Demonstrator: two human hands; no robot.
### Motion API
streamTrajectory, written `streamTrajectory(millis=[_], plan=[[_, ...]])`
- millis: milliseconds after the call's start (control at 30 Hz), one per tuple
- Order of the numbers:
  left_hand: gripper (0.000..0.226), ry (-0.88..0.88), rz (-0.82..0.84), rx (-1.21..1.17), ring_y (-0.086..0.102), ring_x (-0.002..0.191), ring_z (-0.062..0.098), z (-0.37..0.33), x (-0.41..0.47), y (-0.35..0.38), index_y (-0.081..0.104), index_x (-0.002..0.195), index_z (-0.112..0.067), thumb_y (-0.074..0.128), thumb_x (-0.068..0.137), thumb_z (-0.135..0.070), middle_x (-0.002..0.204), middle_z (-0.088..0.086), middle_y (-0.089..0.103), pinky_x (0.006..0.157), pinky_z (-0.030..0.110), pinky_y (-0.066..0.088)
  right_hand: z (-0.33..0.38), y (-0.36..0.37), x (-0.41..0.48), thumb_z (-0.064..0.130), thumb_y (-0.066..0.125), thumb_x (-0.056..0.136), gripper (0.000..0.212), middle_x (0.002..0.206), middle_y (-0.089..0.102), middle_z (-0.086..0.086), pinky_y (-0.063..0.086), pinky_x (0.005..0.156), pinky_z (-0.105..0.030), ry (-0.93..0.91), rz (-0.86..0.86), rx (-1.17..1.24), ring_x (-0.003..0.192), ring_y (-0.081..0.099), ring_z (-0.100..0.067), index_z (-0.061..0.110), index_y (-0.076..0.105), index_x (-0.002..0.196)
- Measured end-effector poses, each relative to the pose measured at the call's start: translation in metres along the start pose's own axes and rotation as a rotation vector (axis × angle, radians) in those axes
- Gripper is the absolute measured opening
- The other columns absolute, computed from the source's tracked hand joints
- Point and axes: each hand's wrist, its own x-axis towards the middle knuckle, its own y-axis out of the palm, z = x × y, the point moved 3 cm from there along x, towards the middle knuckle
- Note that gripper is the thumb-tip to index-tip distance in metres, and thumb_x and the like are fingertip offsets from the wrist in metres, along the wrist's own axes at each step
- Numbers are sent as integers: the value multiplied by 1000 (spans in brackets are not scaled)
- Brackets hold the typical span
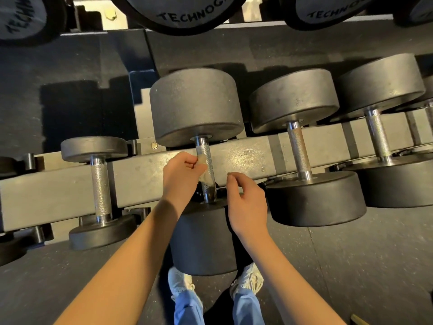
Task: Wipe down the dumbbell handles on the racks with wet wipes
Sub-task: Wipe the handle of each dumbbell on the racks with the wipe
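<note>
The knurled steel handle [209, 158] of the large middle dumbbell [195, 106] lay across the grey rack beam [140, 174], one black head behind the beam and the other in front, nearest the person. A thin, pale wet wipe [205, 175] was pressed against the left side of that handle. The left hand [181, 171] gripped the wipe with curled fingers and thumb, holding it to the metal about midway along the bar. The right hand [247, 200] hung just right of the handle, apart from it, its fingers loosely curled with thumb and forefinger tips close together and nothing visible between them.

On the same beam, a smaller dumbbell [93, 148] sat to the left. Two more large dumbbells [294, 99] [379, 85] sat to the right, all lying parallel. Above, on the upper tier, round black weight heads [187, 12] carried partly cut-off lettering beginning "TECHNOG". Below the rack was dark speckled rubber floor [351, 266]. The person's pale shoes [179, 282] and blue trouser legs [187, 306] stood on either side of the middle dumbbell's near head.
</note>
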Motion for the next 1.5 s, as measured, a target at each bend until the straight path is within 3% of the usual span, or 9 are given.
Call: streamTrajectory(millis=[267, 467, 667, 767, 900, 1100, 1300, 1400, 1500], plan=[[18, -26, 270, 228, 56, 58, 13, 9, -17, -2, 61, 71, -5, 72, 82, -15, 65, 3, 60, 45, 10, 39, 0, -3, 0, 28, 48, 97, 27, 108, 66, 8, 32, 70, 4, 8, -18, -34, 90, 50, 3, 18, 66, 115], [13, -4, 148, 139, 52, 63, 10, 3, -10, -4, 60, 77, -8, 72, 81, -13, 72, 0, 59, 48, 7, 39, -2, -1, 1, 25, 50, 95, 25, 105, 68, 6, 38, 74, -7, 26, -32, 9, 94, 57, -3, 18, 67, 112], [22, -4, 341, 322, 61, 67, 19, 5, -13, -7, 64, 82, 3, 72, 81, -17, 82, 15, 67, 64, 29, 49, 0, -1, 0, 25, 54, 93, 21, 97, 69, 10, 40, 73, -12, -1, 12, -42, 87, 57, 0, 21, 70, 104], [13, 35, 287, 235, 60, 68, 15, -1, -17, -15, 67, 80, -6, 74, 80, -18, 77, 8, 66, 64, 24, 48, 4, -3, 2, 27, 56, 92, 17, 88, 68, 12, 41, 67, -14, -18, 91, -125, 78, 57, -1, 26, 72, 98], [6, 101, 212, 39, 58, 65, 1, -23, -22, -21, 72, 88, -11, 70, 83, -12, 76, -3, 66, 57, 9, 45, 20, 0, 18, 28, 58, 93, 23, 89, 66, 15, 45, 71, -15, -45, 261, 3, 78, 61, 1, 23, 68, 113], [24, 282, 245, 126, 59, 79, 4, -46, -19, -23, 71, 109, -12, 66, 86, -8, 91, -7, 61, 73, 4, 44, 31, 2, 48, 11, 63, 89, 15, 61, 61, 5, 44, 60, -20, 12, 251, 295, 58, 53, -7, 14, 71, 77], [40, 594, -116, 363, 36, 119, 2, -63, -12, -52, 52, 133, -8, 54, 94, -16, 130, 2, 50, 97, -1, 22, 21, 11, 57, 11, 62, 89, 8, 76, 65, 2, 41, 59, -4, 14, 154, -31, 68, 59, -2, 13, 70, 90], [42, 564, -139, 397, 31, 128, 8, -61, -1, -51, 49, 136, -8, 54, 95, -14, 140, 6, 46, 103, 9, 21, 21, 25, 57, 9, 61, 90, 8, 74, 62, 3, 41, 58, -9, 0, 239, -93, 64, 59, -5, 13, 68, 90], [41, 589, -143, 392, 33, 127, 13, -56, -1, -49, 52, 134, -5, 55, 94, -12, 138, 8, 49, 102, 3, 19, 26, 29, 59, 7, 60, 90, 10, 75, 58, 2, 36, 54, -1, -37, 208, -109, 58, 50, 3, 4, 70, 92]])
